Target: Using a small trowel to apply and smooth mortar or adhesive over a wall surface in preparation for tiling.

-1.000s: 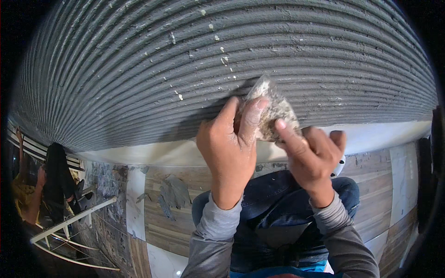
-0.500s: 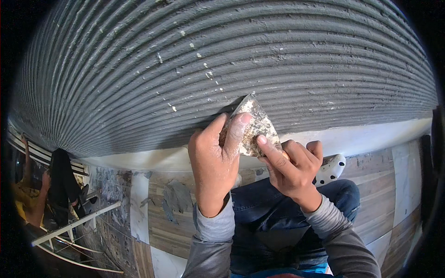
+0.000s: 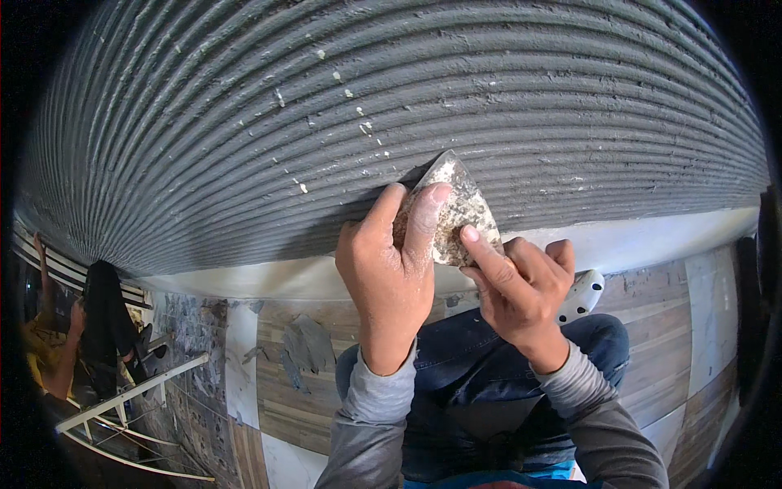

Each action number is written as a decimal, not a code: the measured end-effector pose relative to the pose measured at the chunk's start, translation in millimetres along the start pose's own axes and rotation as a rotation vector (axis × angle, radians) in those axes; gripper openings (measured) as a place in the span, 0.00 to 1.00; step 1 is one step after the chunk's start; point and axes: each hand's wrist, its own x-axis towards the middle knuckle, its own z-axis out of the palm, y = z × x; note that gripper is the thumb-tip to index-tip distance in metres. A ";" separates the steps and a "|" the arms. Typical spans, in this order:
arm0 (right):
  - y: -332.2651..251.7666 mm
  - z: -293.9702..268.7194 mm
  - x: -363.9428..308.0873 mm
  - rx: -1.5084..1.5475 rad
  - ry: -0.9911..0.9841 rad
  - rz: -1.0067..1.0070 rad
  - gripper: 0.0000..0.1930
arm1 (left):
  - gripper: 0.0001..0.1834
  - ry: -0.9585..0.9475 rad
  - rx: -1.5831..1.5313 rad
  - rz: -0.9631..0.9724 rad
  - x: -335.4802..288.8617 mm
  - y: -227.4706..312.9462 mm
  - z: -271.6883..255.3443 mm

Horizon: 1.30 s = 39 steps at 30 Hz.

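Note:
A small pointed trowel (image 3: 468, 204), its blade crusted with pale and dark residue, is held tip up against the grey ridged wall (image 3: 570, 106). My left hand (image 3: 389, 269) is closed on the left side of the blade, thumb flat on its face and fingers at the edge. My right hand (image 3: 525, 289) is wrapped round the handle end, which its fingers mostly hide, with the index finger pressed on the blade's lower part. The tip meets the ridges a little above the wall's smooth white lower band. Several whitish flecks (image 3: 364, 128) dot the ridges left of the tip.
Below the wall lies a wood-look tiled floor (image 3: 652, 326) with a grey smear of mortar (image 3: 308, 346). A white shoe with black spots (image 3: 582, 295) is beside my right hand. At far left another person in dark trousers (image 3: 106, 318) is near a pale metal frame (image 3: 134, 393).
Both hands and the trowel have shifted slightly up and to the right along the ridges. The grip looks the same.

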 end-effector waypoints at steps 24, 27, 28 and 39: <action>-2.1 9.1 -9.2 0.022 0.015 -0.021 0.30 | 0.20 -0.143 -0.077 -0.083 -0.9 -1.3 -13.5; -1.5 8.5 -11.0 0.031 0.001 -0.003 0.30 | 0.20 -0.131 -0.037 -0.061 -1.0 1.8 -12.2; -1.4 8.3 -10.7 0.028 0.002 -0.002 0.30 | 0.19 -0.116 -0.028 -0.045 -1.2 1.6 -10.8; 0.9 3.0 -6.4 -0.053 -0.032 -0.019 0.30 | 0.18 -0.080 -0.002 -0.036 -1.5 -2.7 -4.9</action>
